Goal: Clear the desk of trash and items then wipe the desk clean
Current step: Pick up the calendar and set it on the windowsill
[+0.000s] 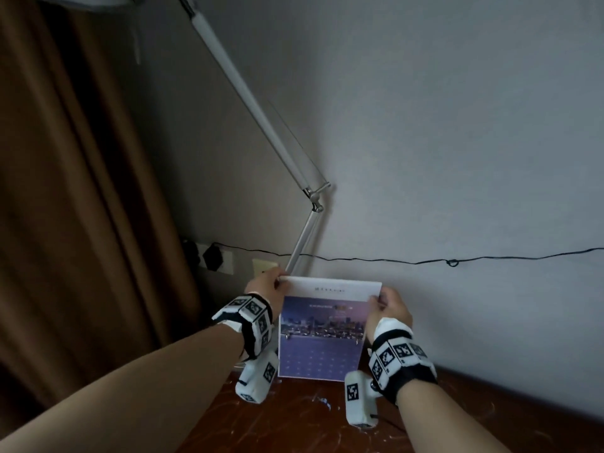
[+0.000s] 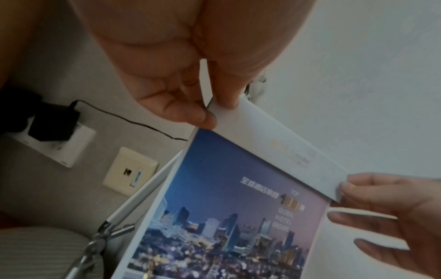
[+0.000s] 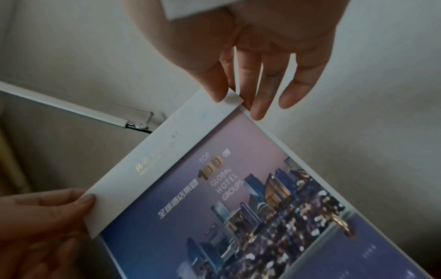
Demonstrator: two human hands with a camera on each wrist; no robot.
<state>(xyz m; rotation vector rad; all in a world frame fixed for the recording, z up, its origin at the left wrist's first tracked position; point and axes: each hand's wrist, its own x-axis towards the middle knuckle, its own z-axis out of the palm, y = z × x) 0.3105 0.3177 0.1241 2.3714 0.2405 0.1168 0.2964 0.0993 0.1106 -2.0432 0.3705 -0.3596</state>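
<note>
We pinch the display card point(image 1: 322, 328) by its 2 top corners, left hand point(image 1: 266, 289) & right hand point(image 1: 390, 307), probably to lift it off the worktop point(image 1: 294, 416).

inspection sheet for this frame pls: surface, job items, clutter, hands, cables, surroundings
Surface: dark wooden desk, pale scuffs and specks.
Job's things: hotel brochure stand upright at the wall, city skyline print.
Clutter: small scraps on the desk near the stand.
Grippers: left hand pinches the stand's top left corner; right hand pinches the top right corner.
Cables: black cable along the wall from a plugged adapter.
Surroundings: white lamp arm, brown curtain, grey wall.
</note>
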